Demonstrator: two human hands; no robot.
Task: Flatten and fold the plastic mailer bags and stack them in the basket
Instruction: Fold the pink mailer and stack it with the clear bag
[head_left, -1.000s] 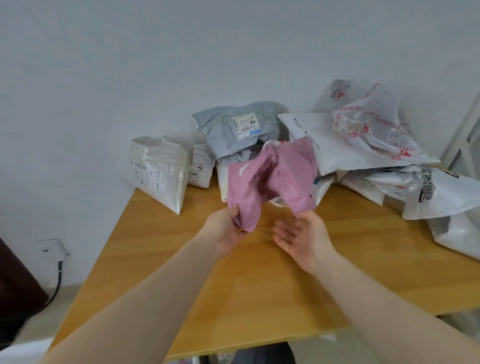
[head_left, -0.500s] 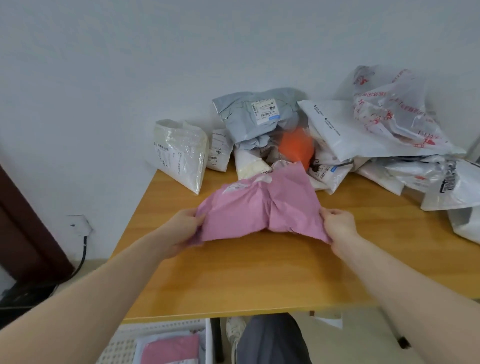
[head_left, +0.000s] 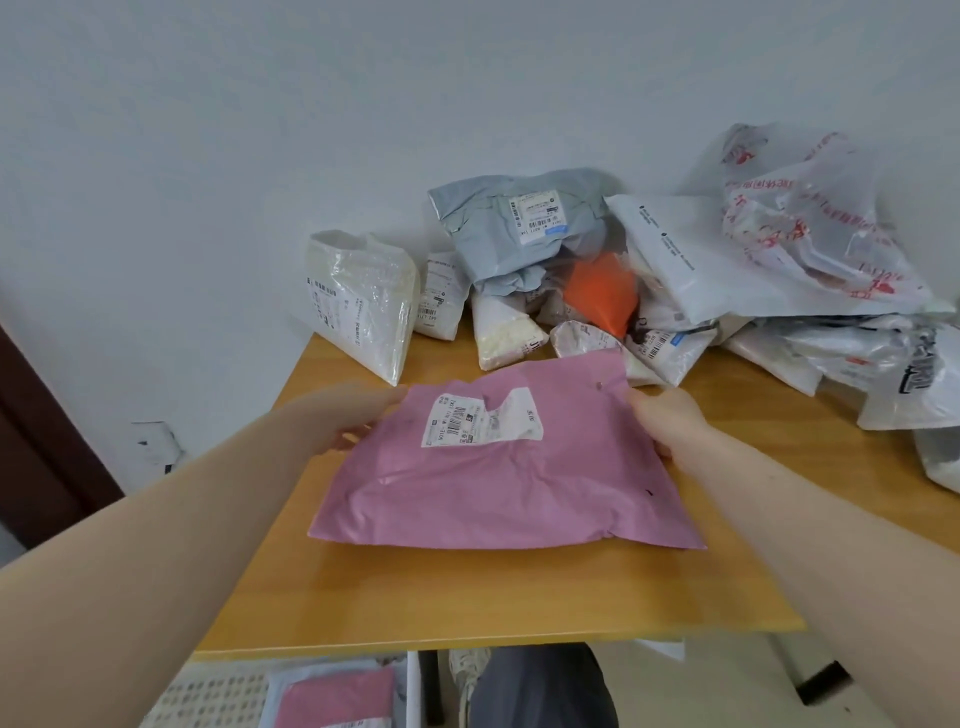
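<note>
Pink, matte plastic makes up the pink mailer (head_left: 498, 478), a soft, slightly puffed rectangle lying at the middle of the wooden table (head_left: 467, 597), its surface creased and its far edge ragged. A torn white shipping label (head_left: 480, 420) with a barcode is stuck near its far edge; the print is too small to read. The left hand (head_left: 343, 415) grips the mailer's far left corner at about ten o'clock, fingers curled under the edge, and the right hand (head_left: 670, 415) pinches the far right corner at about two o'clock, the two hands well apart with the bag spread between them.

At twelve o'clock, against the white wall (head_left: 260, 130), sits a heap of crumpled bags: a grey mailer (head_left: 498, 234) with a white barcode label, an orange pouch (head_left: 600, 293) just below it, and a glossy cream bag (head_left: 363, 306) standing tilted at eleven o'clock. At one to two o'clock lie a smooth white mailer (head_left: 727, 280) and a crinkled clear bag with red lettering (head_left: 800, 223), unreadable. A white bag with bold black letters (head_left: 914, 379) rests at three o'clock.

At seven o'clock, under the table edge, a white perforated basket (head_left: 218, 701) holds a flat pink bag (head_left: 337, 699).
</note>
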